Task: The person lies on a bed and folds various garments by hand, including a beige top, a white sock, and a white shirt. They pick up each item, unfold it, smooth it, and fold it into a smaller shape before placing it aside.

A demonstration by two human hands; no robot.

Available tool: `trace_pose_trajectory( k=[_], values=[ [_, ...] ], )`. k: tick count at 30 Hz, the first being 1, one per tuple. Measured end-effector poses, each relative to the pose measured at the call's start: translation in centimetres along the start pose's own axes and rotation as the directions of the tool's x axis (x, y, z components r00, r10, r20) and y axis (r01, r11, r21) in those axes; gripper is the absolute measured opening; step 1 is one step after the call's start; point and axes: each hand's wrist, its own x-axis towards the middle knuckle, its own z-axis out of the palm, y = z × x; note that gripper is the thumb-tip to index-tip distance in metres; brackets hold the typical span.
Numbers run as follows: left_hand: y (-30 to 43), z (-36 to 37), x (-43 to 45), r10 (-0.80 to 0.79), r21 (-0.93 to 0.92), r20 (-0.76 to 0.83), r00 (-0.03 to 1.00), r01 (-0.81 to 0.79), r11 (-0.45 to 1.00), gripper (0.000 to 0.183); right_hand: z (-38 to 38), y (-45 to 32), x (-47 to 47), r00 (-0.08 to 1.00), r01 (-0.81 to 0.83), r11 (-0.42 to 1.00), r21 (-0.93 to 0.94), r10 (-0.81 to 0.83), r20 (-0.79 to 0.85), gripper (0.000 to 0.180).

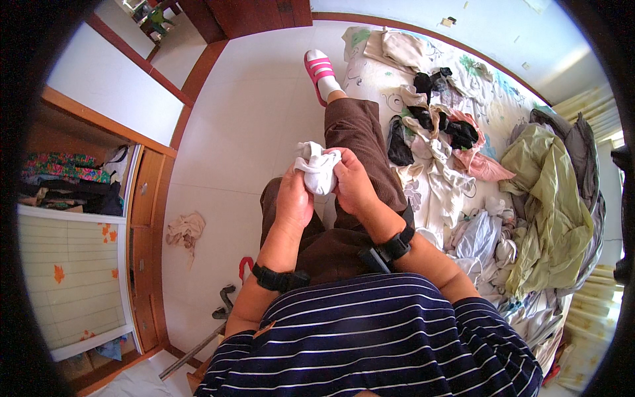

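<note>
A bunched white sock (319, 173) is held between both hands above my lap. My left hand (295, 198) grips its left side, and my right hand (349, 178) pinches its right edge with the thumb on top. The fingers beneath the cloth are hidden. Brown corduroy trousers (354, 144) lie under the hands. Beyond them, one foot wears a white sock and a pink striped slipper (313, 79).
Right of me, a bed with a floral sheet (357, 59) bears black, white and pink garments and a green cloth (545, 198). A beige cloth (184, 231) lies on the floor at left, near a wooden cabinet (149, 198) holding folded clothes.
</note>
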Motion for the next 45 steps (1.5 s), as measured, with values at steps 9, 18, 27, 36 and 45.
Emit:
trace_pose_trajectory(
  k=[9, 18, 27, 36, 45],
  values=[
    [0.8, -0.3, 0.4, 0.107, 0.231, -0.059, 0.993, -0.091, 0.969, 0.02, -1.9, -1.0, 0.1, 0.956, -0.162, 0.979, 0.121, 0.125, 0.266, 0.025],
    [0.4, -1.4, 0.6, -0.075, -0.076, 0.065, 0.995, 0.08, 0.994, 0.018, -2.5, -1.3, -0.4, 0.879, -0.321, 0.942, 0.101, 0.256, 0.402, 0.024],
    [1.0, -2.8, 1.2, -0.257, 0.25, -0.004, 0.967, 0.249, 0.936, 0.024, -3.2, 0.9, -0.2, 0.961, -0.184, 0.983, -0.031, 0.186, 0.206, 0.014],
    [0.7, -2.8, 1.2, -0.347, 0.077, -0.129, 0.929, 0.358, 0.931, 0.026, -3.0, 0.1, -0.6, 0.958, -0.191, 0.981, 0.034, 0.179, 0.225, 0.018],
    [0.6, -3.0, 1.3, -0.426, 0.016, 0.019, 0.904, 0.426, 0.905, 0.019, -3.9, -0.1, -0.4, 0.758, -0.41, 0.9, 0.149, 0.245, 0.605, 0.029]
  ],
)
